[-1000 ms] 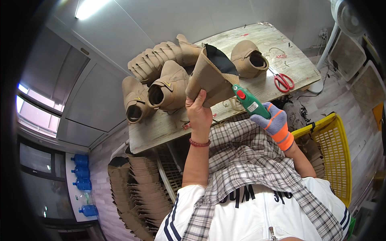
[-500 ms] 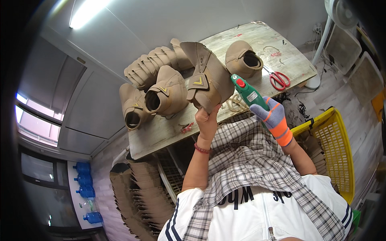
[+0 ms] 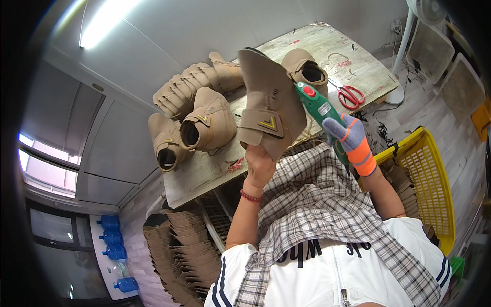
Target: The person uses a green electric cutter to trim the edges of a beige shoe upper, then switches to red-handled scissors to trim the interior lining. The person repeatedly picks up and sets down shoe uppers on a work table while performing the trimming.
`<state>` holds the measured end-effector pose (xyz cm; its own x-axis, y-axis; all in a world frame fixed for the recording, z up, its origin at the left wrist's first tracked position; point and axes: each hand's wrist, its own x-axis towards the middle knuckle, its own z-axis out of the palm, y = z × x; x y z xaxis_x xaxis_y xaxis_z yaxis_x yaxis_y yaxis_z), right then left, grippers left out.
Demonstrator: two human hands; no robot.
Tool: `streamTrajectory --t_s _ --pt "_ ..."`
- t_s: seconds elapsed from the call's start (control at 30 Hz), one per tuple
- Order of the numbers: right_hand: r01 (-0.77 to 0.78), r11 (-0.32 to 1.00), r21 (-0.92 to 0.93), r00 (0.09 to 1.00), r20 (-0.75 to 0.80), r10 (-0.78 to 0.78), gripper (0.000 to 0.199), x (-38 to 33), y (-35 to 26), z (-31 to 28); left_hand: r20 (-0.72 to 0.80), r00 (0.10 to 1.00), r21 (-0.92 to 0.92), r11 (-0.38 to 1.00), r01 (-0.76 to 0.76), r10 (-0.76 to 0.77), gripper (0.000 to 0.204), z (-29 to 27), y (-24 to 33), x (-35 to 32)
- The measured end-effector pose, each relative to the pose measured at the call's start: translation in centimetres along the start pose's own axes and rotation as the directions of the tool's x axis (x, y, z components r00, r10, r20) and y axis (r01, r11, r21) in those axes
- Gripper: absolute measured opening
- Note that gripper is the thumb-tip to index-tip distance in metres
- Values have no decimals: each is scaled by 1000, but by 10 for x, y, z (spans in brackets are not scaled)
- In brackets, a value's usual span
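My bare left hand (image 3: 260,169) grips a tan shoe upper (image 3: 267,89) by its lower end and holds it raised above the near table edge. The upper has a strap with a yellow V-shaped mark. In my right hand (image 3: 354,143), which wears a grey and orange glove, is a green handheld power tool (image 3: 323,109) with a red button. Its head lies against or just in front of the upper's right edge; I cannot tell whether they touch. Behind the tool sits another tan shoe upper (image 3: 307,71), and to the left stand two more.
A worn wooden table (image 3: 365,61) bears red-handled scissors (image 3: 351,97) and a row of nested uppers (image 3: 189,89). A yellow basket (image 3: 427,174) with more pieces stands at my right. Stacked tan pieces (image 3: 192,240) are below left. A white fan (image 3: 427,10) stands far right.
My left hand has turned the upper, so its strap and side now face me more broadly. The tool in my right hand has shifted slightly along the upper's edge.
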<state>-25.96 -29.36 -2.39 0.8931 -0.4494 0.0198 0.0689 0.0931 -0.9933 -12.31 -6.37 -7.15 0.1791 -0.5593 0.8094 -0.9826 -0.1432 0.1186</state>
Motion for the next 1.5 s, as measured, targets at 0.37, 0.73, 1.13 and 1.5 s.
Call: streamTrajectory --t_s 0.37,0.73,1.13,1.5 --pt "286 773 -567 903 -111 -415 50 13 37 -29 429 532 -902 -380 207 -730 34 -71 -51 84" --pt "535 400 -744 695 119 -709 55 7 36 -33 688 486 -618 -787 1 -540 37 -93 -146 51" --pt "570 352 -743 657 155 -738 55 8 34 -27 753 526 -463 -887 -5 -396 36 -70 -144 59" --pt "589 565 -578 735 92 -672 53 3 32 -10 616 547 -721 -685 102 -567 30 -56 -93 90"
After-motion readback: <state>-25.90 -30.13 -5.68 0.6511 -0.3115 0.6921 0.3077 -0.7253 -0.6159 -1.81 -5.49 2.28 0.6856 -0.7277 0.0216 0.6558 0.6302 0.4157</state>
